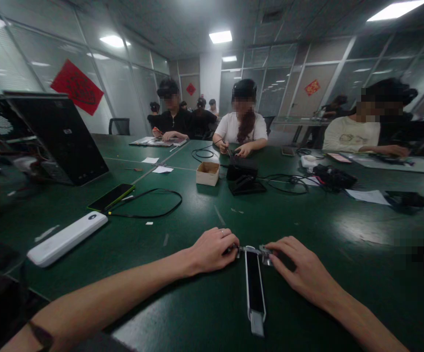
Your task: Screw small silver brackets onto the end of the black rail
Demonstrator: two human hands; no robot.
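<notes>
A long, narrow device with a black face and a pale metal frame (255, 281) lies on the green table in front of me, its short metal tab pointing toward me. Small metal parts stick out on both sides of its far end. My left hand (214, 249) is closed at the left part, fingers curled and pressed together; most of that part is hidden by them. On the other side, my right hand (302, 266) pinches a small shiny metal piece (266, 257) between thumb and fingers. Whether these parts are joined to the device I cannot tell.
Left of my arm lie a white elongated case (67, 239), a phone (111, 197) and a looped black cable (160, 216). Farther off are a small open box (207, 174), a black device (242, 171) and a computer tower (56, 139). Several people sit around the table (193, 208).
</notes>
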